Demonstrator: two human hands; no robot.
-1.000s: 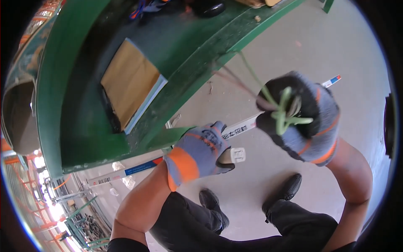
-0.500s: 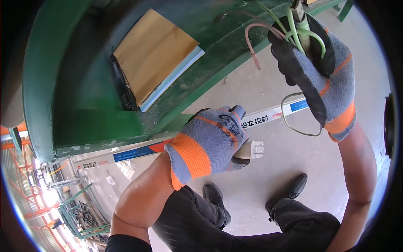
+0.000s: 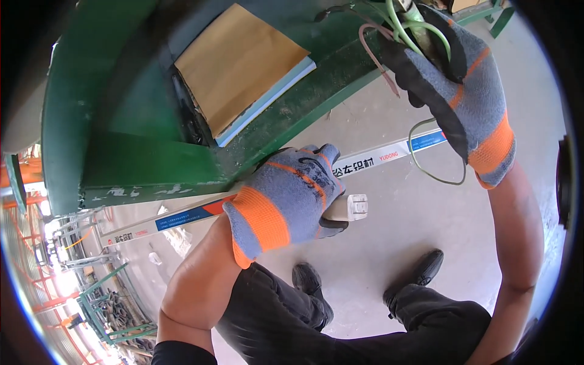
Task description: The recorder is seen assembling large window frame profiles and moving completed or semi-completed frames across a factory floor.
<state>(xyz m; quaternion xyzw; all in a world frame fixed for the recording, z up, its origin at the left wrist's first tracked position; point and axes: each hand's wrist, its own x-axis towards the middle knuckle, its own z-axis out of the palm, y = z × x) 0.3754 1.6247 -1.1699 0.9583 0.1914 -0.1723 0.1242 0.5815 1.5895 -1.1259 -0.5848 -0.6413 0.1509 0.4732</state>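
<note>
My left hand (image 3: 291, 198), in a grey and orange glove, is closed around a white plastic conduit piece (image 3: 351, 207) whose end sticks out to the right. It sits at the corner of the green metal table (image 3: 128, 164). My right hand (image 3: 460, 94), gloved the same way, is raised at the upper right and grips a bundle of green, red and dark wires (image 3: 401, 27). A loop of green wire (image 3: 435, 152) hangs below that hand.
A brown-covered book (image 3: 237, 64) lies on the green table. A long white pipe with blue and red markings (image 3: 243, 201) lies on the concrete floor under my hands. My black shoes (image 3: 365, 286) stand below. Green metal racks (image 3: 103, 304) are at lower left.
My right hand has lifted the wire bundle up toward the table's far edge. My left hand has stayed on the white conduit piece, and the view has shifted closer to the table.
</note>
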